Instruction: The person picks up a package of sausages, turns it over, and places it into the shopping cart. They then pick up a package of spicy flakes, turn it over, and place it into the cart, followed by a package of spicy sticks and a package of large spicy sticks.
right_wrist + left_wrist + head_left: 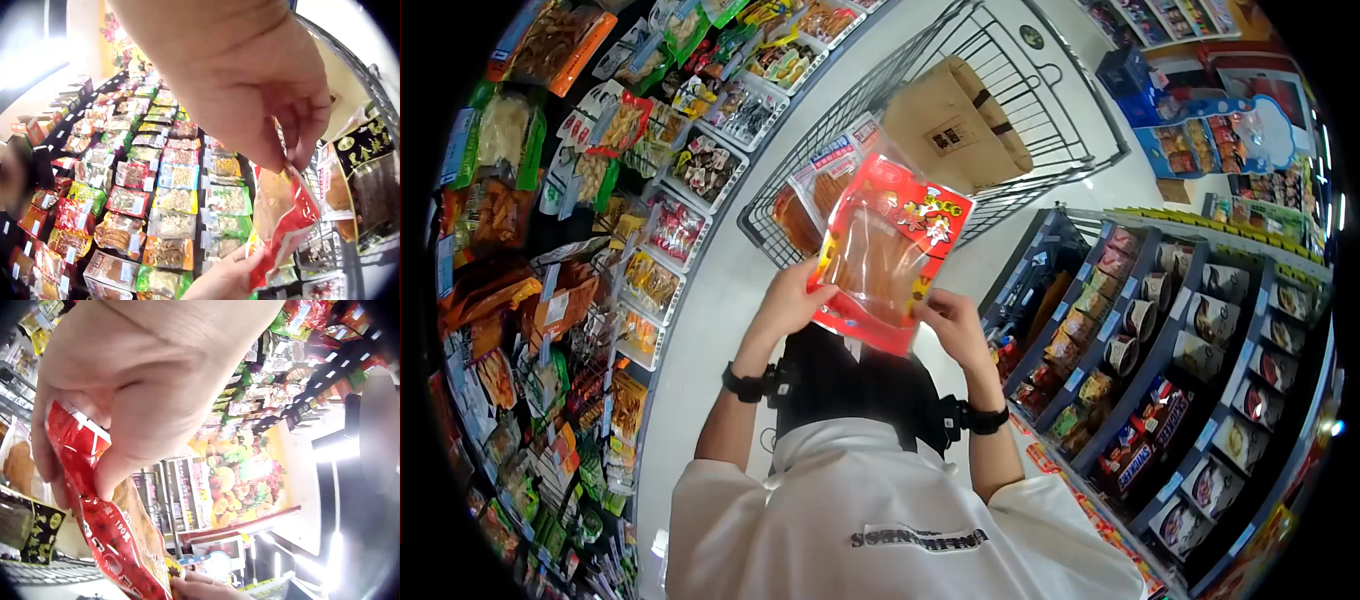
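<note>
A red plastic packet with a clear window [878,250] showing brown food is held up between both hands, above the near end of a shopping cart. The left hand [788,300] pinches its lower left edge, thumb on the front. At the lower right edge, the right hand [952,322] pinches it between thumb and fingers. In the left wrist view, the left hand [134,381] grips the packet's red end [78,444]. The right wrist view has the right hand [250,81] pinching a corner of the packet [275,206].
The cart [1080,160] holds a brown paper bag [960,125] and other packaged food [830,185]. Shelves of snack packets [630,150] line the left side. On the right stands a shelf rack [1140,340] with cups and bars.
</note>
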Demonstrator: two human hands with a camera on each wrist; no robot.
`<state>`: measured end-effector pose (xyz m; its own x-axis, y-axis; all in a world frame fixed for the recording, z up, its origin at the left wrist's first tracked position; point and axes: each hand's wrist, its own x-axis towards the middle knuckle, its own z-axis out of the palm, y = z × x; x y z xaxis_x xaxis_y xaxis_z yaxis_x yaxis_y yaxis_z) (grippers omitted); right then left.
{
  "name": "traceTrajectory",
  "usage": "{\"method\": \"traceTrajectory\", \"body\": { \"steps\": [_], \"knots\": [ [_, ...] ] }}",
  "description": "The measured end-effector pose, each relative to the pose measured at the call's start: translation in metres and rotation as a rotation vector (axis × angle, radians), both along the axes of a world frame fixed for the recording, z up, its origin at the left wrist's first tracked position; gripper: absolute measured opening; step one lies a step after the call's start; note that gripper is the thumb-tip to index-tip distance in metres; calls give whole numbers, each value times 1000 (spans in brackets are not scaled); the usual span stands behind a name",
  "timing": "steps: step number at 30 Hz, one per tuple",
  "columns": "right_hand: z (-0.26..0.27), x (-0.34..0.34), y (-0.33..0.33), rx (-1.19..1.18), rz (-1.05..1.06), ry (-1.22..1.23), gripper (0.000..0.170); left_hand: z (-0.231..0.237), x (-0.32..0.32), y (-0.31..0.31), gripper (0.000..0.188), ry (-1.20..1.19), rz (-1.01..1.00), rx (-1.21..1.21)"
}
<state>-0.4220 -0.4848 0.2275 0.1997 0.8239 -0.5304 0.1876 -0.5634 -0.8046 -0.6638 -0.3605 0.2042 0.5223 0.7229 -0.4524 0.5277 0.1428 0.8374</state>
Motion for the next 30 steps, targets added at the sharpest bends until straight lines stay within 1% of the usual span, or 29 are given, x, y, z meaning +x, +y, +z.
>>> {"method": "traceTrajectory", "body": {
  "steps": [1, 2, 3, 5, 6, 9, 10, 13, 14, 17, 18, 20, 21, 22, 23, 25, 26, 29, 30],
  "knots": [
    [-14, 1, 9, -5, 38, 2, 17, -9, 1, 7, 34, 60, -8, -11],
    [-29, 2, 18, 32, 92, -90, 19, -20, 1, 13, 34, 93, 5, -40],
    [-44, 6, 28, 5, 134, -108, 20, -35, 2, 18, 33, 146, 0, -32],
    [-73, 7, 43, -50, 215, -136, 23, -58, 4, 27, 33, 207, 68, -54],
    [-102, 6, 43, 16, 151, -21, 22, -68, 4, 34, 38, 284, 69, -66],
    [-116, 3, 75, -57, 224, -7, 20, -97, 9, 49, 35, 385, 114, 49],
    [-127, -1, 81, -43, 162, 56, 18, -109, 10, 55, 35, 384, 144, 32],
    [-157, -8, 96, -54, 138, 39, 18, -143, 15, 72, 36, 458, 168, 43],
    [-165, -10, 101, -32, 133, 13, 19, -150, 18, 78, 35, 522, 203, -23],
    [-198, -23, 110, -87, -21, 218, 19, -178, 23, 91, 32, 615, 211, 110],
    [-206, -30, 113, -166, -92, 264, 17, -185, 26, 95, 34, 654, 219, 115],
    [-227, -42, 112, -205, -127, 328, 17, -193, 35, 101, 38, 732, 229, 125],
    [-239, -47, 112, -221, -143, 361, 17, -197, 42, 99, 40, 669, 245, 265],
    [-251, -52, 109, -268, -64, 371, 12, -201, 49, 94, 43, 604, 259, 407],
    [-261, -59, 106, -290, -94, 422, 12, -205, 55, 90, 45, 537, 274, 548],
    [-274, -73, 101, -332, -153, 521, 13, -214, 66, 82, 52, 480, 183, 521],
    [-274, -76, 103, -367, -200, 587, 15, -225, 68, 79, 56, 518, 96, 489],
    [-281, -80, 104, -393, -192, 533, 16, -253, 74, 71, 57, 458, 119, 338],
    [-284, -78, 103, -396, -187, 535, 16, -261, 74, 68, 58, 480, 94, 321]
  ]
}}
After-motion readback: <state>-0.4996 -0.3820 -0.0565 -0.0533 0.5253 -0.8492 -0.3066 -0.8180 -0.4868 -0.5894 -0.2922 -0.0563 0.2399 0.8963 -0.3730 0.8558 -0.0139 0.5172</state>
